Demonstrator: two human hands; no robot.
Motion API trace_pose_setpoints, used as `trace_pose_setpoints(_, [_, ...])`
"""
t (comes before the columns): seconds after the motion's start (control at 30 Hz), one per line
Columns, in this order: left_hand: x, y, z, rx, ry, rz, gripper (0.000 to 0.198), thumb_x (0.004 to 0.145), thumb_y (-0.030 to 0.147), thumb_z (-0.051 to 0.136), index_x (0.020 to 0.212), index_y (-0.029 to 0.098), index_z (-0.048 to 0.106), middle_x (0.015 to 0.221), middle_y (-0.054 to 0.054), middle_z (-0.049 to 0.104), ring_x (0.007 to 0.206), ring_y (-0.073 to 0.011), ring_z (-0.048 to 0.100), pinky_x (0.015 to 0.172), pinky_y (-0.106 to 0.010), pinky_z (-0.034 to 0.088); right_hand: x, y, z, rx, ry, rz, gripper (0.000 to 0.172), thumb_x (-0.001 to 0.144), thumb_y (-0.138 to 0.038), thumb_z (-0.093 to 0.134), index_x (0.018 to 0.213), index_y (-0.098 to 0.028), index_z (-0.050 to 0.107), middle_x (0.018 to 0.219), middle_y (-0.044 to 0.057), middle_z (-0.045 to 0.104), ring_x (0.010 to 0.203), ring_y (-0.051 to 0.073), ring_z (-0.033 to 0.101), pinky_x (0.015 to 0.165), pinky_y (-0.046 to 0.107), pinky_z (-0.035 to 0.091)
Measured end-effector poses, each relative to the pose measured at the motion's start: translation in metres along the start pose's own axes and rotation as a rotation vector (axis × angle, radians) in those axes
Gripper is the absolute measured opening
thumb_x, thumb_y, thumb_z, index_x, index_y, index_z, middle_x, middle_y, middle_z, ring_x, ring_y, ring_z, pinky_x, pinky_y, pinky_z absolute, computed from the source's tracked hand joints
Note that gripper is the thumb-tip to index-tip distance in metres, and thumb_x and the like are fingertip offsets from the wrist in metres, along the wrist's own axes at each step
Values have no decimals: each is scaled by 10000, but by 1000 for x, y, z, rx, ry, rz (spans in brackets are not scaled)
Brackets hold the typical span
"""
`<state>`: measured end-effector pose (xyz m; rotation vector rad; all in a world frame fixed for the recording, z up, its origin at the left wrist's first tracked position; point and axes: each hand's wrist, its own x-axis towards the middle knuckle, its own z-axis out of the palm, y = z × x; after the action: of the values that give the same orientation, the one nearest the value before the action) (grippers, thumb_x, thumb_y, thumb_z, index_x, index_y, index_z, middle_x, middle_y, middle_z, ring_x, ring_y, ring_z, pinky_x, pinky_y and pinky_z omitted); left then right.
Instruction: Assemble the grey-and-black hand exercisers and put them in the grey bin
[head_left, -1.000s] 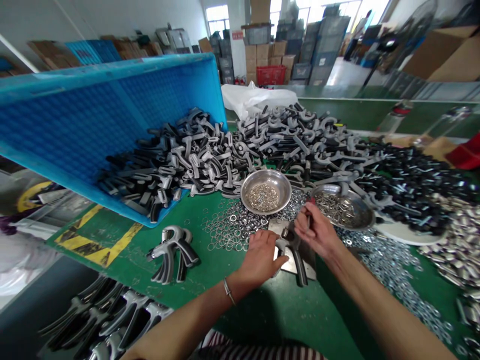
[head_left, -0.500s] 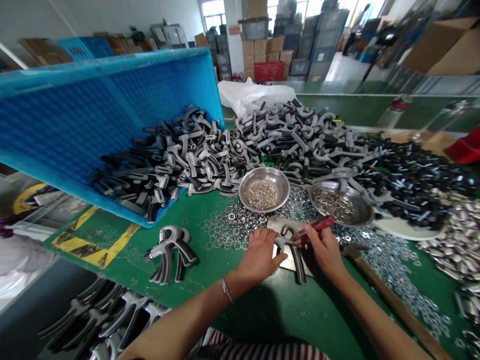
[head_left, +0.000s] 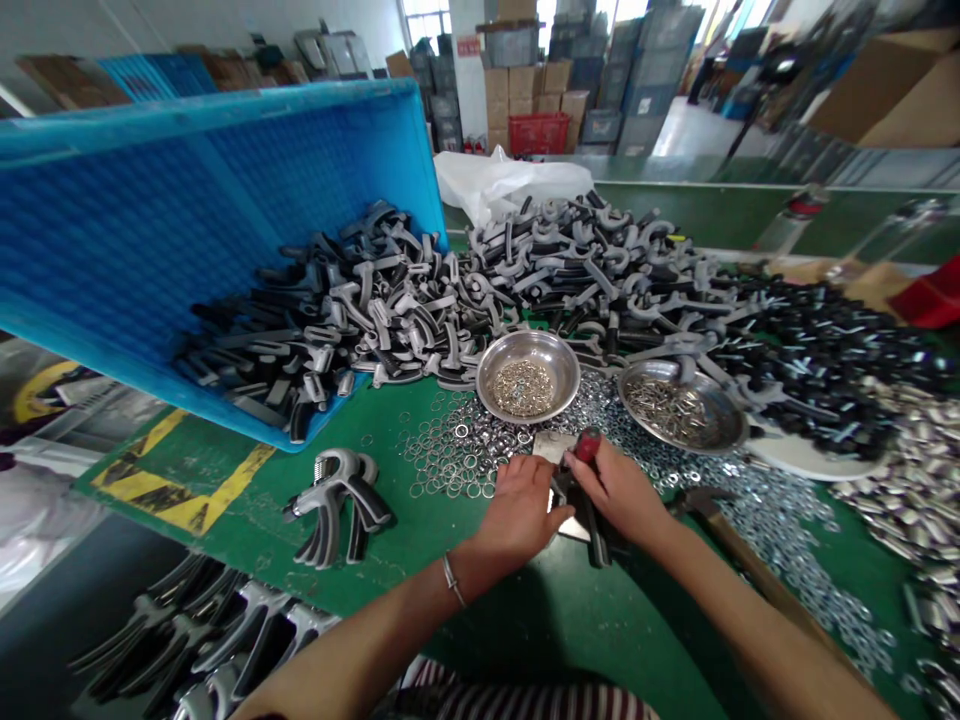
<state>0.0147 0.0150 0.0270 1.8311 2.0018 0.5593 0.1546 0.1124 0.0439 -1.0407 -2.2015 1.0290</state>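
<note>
My left hand (head_left: 517,508) is closed on a grey-and-black hand gripper (head_left: 598,545), pressing it down on a metal plate (head_left: 553,444). My right hand (head_left: 619,492) grips a red-handled screwdriver (head_left: 588,443), which stands nearly upright over the hand gripper's head. Its tip is hidden behind my fingers. In front of my hands stand a steel bowl of small brass-coloured parts (head_left: 486,400) and a steel bowl of pins or screws (head_left: 731,440). Left of my left hand lie assembled hand grippers with a coil spring (head_left: 339,500).
A blue crate (head_left: 225,190) lies tipped at the left, grey handles (head_left: 405,310) spilling from it. Loose rings (head_left: 450,465) and nuts (head_left: 806,570) cover the table around the bowls. A wooden-handled hammer (head_left: 765,575) lies right of my right hand. Black knobs (head_left: 832,360) are heaped at the right.
My right hand has moved slightly left and tilted the screwdriver from a slant to nearly upright over the hand gripper. My left hand stays in place.
</note>
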Motion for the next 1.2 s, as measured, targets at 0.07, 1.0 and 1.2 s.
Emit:
trace_pose_setpoints(0.07, [-1,2,0,4,-10,-7,405,865,389,673,1192,179,557,1199,-113,577,1141,-305,489,976,-445,390,1,-15,-9,242,-4,18,408,943,-619,375,799,-259,503,628,24,648,530,203,597,554,324,485])
trace_pose_setpoints(1.0, [130,-80,-81,362,-41,-30,179,875,165,562,905,162,738,975,-129,749,1006,-264,668,997,-399,406,142,-14,38,-734,-318,-224,313,966,-355,600,1239,-202,601,1277,89,609,1043,213,638,885,426,553])
trace_pose_setpoints(1.2, [136,-83,-73,205,40,-61,148,868,193,590,896,162,731,988,-133,734,1056,-274,638,989,-396,405,146,-5,42,-590,-283,-145,328,961,-353,607,1246,-191,598,1271,92,611,1054,224,636,890,439,549])
